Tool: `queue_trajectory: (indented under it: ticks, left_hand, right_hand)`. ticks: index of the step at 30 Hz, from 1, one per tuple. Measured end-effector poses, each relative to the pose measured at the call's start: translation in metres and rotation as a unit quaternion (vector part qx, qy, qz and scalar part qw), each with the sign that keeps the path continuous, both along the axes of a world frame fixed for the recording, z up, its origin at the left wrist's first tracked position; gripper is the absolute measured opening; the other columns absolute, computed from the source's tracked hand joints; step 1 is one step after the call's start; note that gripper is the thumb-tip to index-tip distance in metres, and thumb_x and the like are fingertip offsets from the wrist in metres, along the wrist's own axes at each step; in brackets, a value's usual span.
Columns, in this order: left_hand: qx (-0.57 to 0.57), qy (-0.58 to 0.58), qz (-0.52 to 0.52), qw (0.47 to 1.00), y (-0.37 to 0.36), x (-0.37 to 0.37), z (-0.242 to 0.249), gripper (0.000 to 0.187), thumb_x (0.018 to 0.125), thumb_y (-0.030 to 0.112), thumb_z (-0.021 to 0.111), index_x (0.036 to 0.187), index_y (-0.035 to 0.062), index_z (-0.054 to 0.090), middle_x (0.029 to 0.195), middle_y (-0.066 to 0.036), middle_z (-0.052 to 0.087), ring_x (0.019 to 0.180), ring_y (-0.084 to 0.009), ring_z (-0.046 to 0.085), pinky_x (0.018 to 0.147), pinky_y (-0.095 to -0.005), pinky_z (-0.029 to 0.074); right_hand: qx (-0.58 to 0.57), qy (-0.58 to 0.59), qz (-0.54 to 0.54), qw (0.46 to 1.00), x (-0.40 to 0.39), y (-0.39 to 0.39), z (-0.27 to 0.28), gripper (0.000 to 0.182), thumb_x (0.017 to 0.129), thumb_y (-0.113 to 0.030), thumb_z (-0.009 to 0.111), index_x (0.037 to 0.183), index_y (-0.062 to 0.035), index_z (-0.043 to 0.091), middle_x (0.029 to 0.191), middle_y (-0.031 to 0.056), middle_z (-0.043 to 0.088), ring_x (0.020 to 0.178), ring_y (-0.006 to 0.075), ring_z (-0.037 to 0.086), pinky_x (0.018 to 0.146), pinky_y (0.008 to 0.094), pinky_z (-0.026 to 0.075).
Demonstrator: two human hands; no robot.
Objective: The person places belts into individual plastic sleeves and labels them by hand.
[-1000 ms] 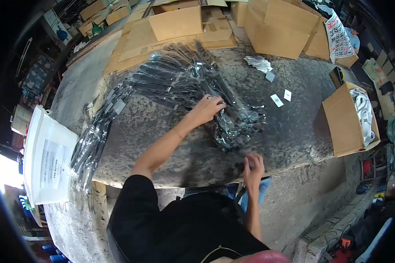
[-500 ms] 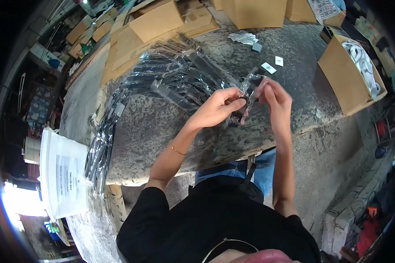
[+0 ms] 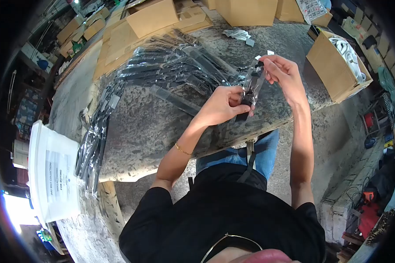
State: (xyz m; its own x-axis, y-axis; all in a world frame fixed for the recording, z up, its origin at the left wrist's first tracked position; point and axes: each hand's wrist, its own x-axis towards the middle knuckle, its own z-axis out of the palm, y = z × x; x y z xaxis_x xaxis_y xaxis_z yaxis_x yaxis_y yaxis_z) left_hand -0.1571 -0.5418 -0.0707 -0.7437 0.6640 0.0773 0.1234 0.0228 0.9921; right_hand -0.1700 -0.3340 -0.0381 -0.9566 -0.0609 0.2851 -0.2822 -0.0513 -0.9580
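Over the dark table, my left hand [image 3: 224,106] is closed with thumb and fingers on the lower end of a black strap in a clear plastic sleeve [image 3: 253,83]. My right hand [image 3: 286,78] pinches the sleeve's upper end, so it stretches between both hands. What is folded inside the sleeve is hard to make out. To the left of my hands lies a large heap of black straps in clear sleeves [image 3: 162,65]. One sleeved strap [image 3: 175,100] rests apart, near my left hand. Small white cards [image 3: 270,53] show just behind my right fingers.
A carton [image 3: 327,72] with white coiled material stands at the right table edge. More cartons [image 3: 245,12] and a stack of tags [image 3: 238,34] are at the back. A white plastic bin [image 3: 57,175] stands left, beside straps hanging off the worn table [image 3: 136,144].
My right hand has moved up and outward, and the sleeved strap is now drawn out between my hands. My left hand keeps its grip. The view has shifted slightly.
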Motion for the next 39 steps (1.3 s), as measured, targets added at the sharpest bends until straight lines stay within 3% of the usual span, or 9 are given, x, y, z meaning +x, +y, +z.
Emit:
queue_trajectory:
  ticks: [6,9,17,19,21,25,27,33,39]
  left_hand:
    - [-0.024,0.031,0.049,0.998,-0.015,0.02,-0.002,0.011,0.081,-0.001,0.066,0.092,-0.0055,0.064,0.078,-0.008,0.069,0.074,-0.0053,0.061,0.067,-0.0222,0.047]
    - [-0.023,0.036,0.055,0.998,-0.019,0.022,-0.013,0.01,0.082,0.0,0.066,0.089,-0.0056,0.064,0.078,-0.007,0.069,0.073,-0.0045,0.061,0.066,-0.0221,0.047]
    - [-0.124,0.315,0.012,0.941,-0.029,0.011,-0.025,0.043,0.077,0.016,0.071,0.111,-0.0039,0.055,0.103,-0.021,0.064,0.099,-0.0269,0.062,0.082,-0.0335,0.048]
    - [-0.092,0.301,0.08,0.946,-0.011,0.012,-0.009,0.051,0.081,0.02,0.068,0.121,-0.003,0.047,0.111,-0.023,0.06,0.108,-0.0256,0.058,0.086,-0.0325,0.047]
    - [0.165,0.104,0.138,0.971,0.017,0.009,-0.002,0.047,0.088,0.024,0.061,0.123,-0.0028,0.044,0.104,-0.018,0.062,0.098,-0.0222,0.063,0.079,-0.031,0.05]
    - [0.111,-0.027,0.053,0.992,0.053,0.023,-0.03,0.03,0.094,0.02,0.05,0.113,-0.0023,0.045,0.068,-0.008,0.06,0.049,-0.014,0.056,0.048,-0.0271,0.044]
    - [-0.026,0.018,0.052,0.998,0.05,0.035,-0.058,0.022,0.094,0.02,0.053,0.102,0.0003,0.049,0.061,-0.003,0.056,0.05,-0.0091,0.054,0.047,-0.0249,0.042]
    - [-0.049,-0.15,0.045,0.986,0.04,0.041,-0.108,0.024,0.098,0.023,0.047,0.095,-0.0004,0.052,0.061,-0.004,0.055,0.048,-0.0079,0.053,0.046,-0.0225,0.041]
    - [0.048,-0.176,0.07,0.981,0.033,0.033,-0.107,0.022,0.097,0.016,0.047,0.102,-0.0047,0.053,0.084,-0.008,0.062,0.072,-0.0128,0.061,0.067,-0.0255,0.05]
  right_hand:
    - [0.189,0.029,-0.023,0.981,0.008,-0.006,0.009,0.013,0.083,-0.01,0.067,0.091,0.0002,0.069,0.074,-0.0014,0.061,0.065,0.0051,0.05,0.057,0.0196,0.038]
    - [0.113,0.066,-0.058,0.99,0.017,-0.005,0.013,0.008,0.081,-0.003,0.066,0.086,0.0029,0.069,0.075,0.0004,0.059,0.069,0.0059,0.05,0.061,0.0212,0.038]
    - [0.107,0.067,-0.12,0.985,0.024,0.004,0.011,0.007,0.077,-0.002,0.069,0.083,0.0012,0.071,0.075,0.0012,0.062,0.07,0.0072,0.053,0.062,0.0214,0.04]
    - [0.138,0.119,-0.083,0.98,0.03,-0.005,0.011,0.006,0.078,-0.001,0.068,0.083,0.0017,0.071,0.078,0.0029,0.064,0.072,0.0081,0.056,0.064,0.0223,0.043]
    - [0.177,0.137,-0.054,0.973,0.035,-0.013,0.007,0.007,0.079,0.001,0.067,0.084,0.0025,0.07,0.079,0.0052,0.064,0.074,0.009,0.058,0.064,0.0218,0.044]
    - [0.127,0.124,-0.083,0.981,0.04,-0.003,-0.016,0.009,0.08,-0.003,0.067,0.087,0.003,0.069,0.079,0.0042,0.063,0.072,0.0091,0.056,0.062,0.0237,0.044]
    - [0.04,0.01,-0.221,0.975,0.031,0.031,-0.053,0.012,0.081,-0.009,0.068,0.086,0.0024,0.069,0.077,0.0023,0.063,0.069,0.009,0.055,0.061,0.0247,0.044]
    - [0.101,-0.165,-0.15,0.969,-0.007,0.078,-0.165,0.019,0.082,-0.016,0.069,0.088,0.0023,0.069,0.074,0.0003,0.064,0.068,0.0081,0.056,0.063,0.0242,0.046]
    - [0.365,-0.073,-0.379,0.847,-0.086,0.101,-0.216,0.022,0.083,-0.022,0.064,0.091,-0.0028,0.068,0.089,0.0136,0.067,0.082,0.0311,0.065,0.071,0.0385,0.051]
